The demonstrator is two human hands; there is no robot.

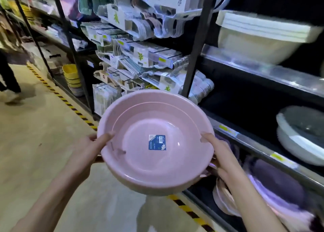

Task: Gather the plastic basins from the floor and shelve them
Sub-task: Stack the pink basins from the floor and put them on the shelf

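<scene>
A round pink plastic basin (154,126) with a blue label in its bottom is held up in front of me, tilted so its inside faces the camera. It looks like a nested pair, with a second rim showing inside. My left hand (89,149) grips the left rim, thumb over the edge. My right hand (219,154) grips the right rim. The basin hangs above the floor, just left of the dark metal shelf (259,149). On the bottom shelf, purple and pink basins (273,188) lie stacked.
Grey-white basins (301,135) sit on the middle shelf, cream tubs (259,37) on the one above. Packs of hangers (138,56) fill the bay behind. Yellow bowls (71,75) stand stacked further left. Yellow-black floor tape (57,95) runs along the shelving. A person's legs (8,74) stand at far left.
</scene>
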